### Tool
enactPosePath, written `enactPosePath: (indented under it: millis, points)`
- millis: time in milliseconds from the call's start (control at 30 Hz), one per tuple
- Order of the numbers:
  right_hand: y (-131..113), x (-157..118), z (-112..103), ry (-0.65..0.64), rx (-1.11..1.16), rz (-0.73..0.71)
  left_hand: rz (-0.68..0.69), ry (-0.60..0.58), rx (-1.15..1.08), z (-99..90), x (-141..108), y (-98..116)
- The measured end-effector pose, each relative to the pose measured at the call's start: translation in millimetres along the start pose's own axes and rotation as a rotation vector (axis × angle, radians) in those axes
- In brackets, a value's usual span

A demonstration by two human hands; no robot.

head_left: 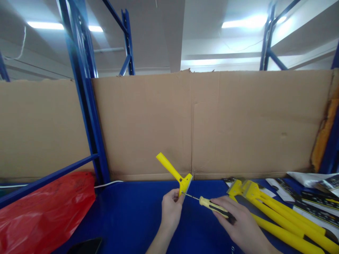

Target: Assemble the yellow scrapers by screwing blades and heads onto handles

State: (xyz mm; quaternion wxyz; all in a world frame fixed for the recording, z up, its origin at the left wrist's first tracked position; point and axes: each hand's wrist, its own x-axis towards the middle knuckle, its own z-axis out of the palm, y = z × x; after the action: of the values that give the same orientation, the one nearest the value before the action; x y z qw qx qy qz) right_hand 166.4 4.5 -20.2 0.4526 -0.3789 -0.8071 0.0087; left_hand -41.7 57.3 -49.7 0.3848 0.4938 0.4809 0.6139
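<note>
My left hand (171, 210) is closed on the lower end of a yellow scraper's head, holding the scraper (171, 168) above the blue table. Its handle slants up to the left, and a thin pale edge runs along the right side of the head. In my right hand (241, 220) is a screwdriver (208, 204) with a cream and black handle. The shaft points left, and its tip meets the scraper head just above my left fingers. Whether it sits in a screw is too small to tell.
Several yellow long-handled scrapers (278, 211) lie at the right, beside black and white packaging (317, 208). A red plastic bag (53, 211) lies at the left, near a dark flat object (86, 246). Behind the blue table (127, 215) stands a cardboard wall (148, 123).
</note>
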Motion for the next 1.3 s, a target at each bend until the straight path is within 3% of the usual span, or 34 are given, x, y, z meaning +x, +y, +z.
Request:
enactPosePath:
  millis: [500, 833, 1000, 1300]
  points:
    - [-4, 0, 0, -0.014, 0.000, 0.045, -0.005, 0.027, 0.037, 0.0, -1, 1]
    - [-13, -6, -2, 0.020, -0.112, 0.131, 0.060, 0.055, 0.226, -0.6, -4, 7]
    - [-19, -5, -1, -0.023, -0.067, 0.077, 0.070, 0.070, 0.234, -2.8, -2, 6]
    - [-17, -7, 7, 0.056, -0.050, 0.179, 0.079, 0.088, 0.309, -4.7, -4, 8]
